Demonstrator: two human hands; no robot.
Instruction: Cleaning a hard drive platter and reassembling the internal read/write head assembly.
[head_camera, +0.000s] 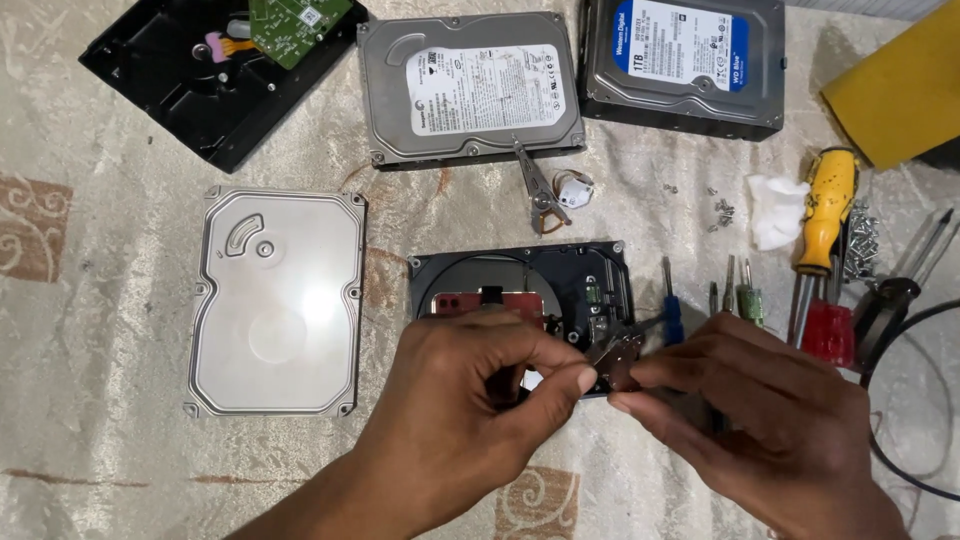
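Small shiny angular metal bracket (617, 362) sits pinched up off the table. Right behind it lies the opened black hard drive (590, 275), lid off, platter showing.

Your left hand (470, 400) and right hand (770, 420) pinch a small metal bracket (615, 362) between their fingertips, held just above the near edge of the open drive (560, 280). Left of your left hand lies a silver lid (275, 300). Beyond the hands, two closed drives (470, 90) sit side by side. Screwdrivers (825, 215) and loose screws (860, 245) lie past your right hand on the table (100, 350).
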